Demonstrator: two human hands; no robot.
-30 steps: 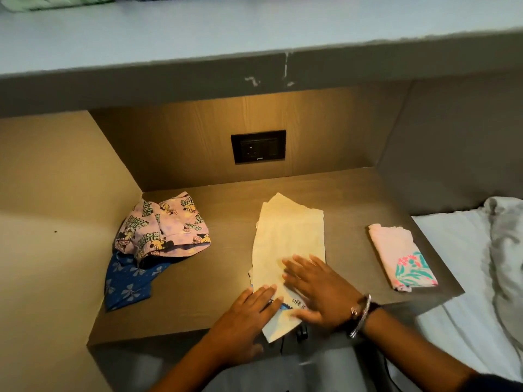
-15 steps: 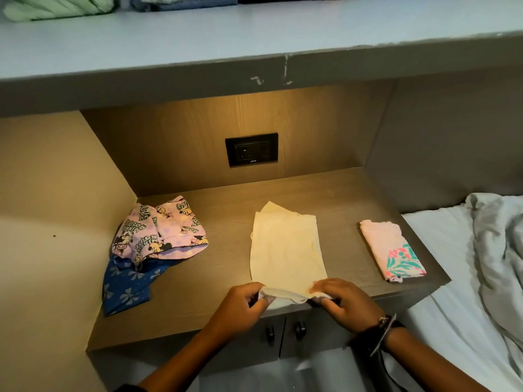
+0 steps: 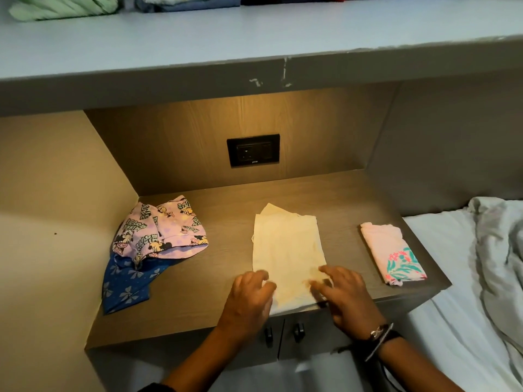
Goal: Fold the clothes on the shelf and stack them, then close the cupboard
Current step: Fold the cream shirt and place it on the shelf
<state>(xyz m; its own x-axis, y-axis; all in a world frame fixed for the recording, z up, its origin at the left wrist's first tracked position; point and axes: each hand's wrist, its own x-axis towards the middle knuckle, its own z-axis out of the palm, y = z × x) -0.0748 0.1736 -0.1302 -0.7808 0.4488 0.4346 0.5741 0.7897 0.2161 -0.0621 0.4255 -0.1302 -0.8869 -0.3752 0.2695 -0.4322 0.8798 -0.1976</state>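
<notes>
A cream garment (image 3: 287,250) lies flat in a long strip in the middle of the wooden shelf (image 3: 220,292). Its near end is folded over at the shelf's front edge. My left hand (image 3: 249,295) and my right hand (image 3: 342,295) grip that near fold at its two corners. A pink cartoon-print garment (image 3: 161,230) lies crumpled at the left on top of a blue bow-print garment (image 3: 124,281). A folded pink garment with a floral print (image 3: 392,253) rests at the right.
Two cupboard doors with dark knobs (image 3: 283,332) sit shut under the shelf. A black socket plate (image 3: 253,149) is on the back wall. An upper ledge (image 3: 254,41) overhangs, with folded clothes (image 3: 65,7) on it. A bed with white sheets (image 3: 467,278) borders the right.
My hands went from pressing flat on the cream garment to pinching its near end, and have brought that end up and over onto the shelf. The other clothes have not moved.
</notes>
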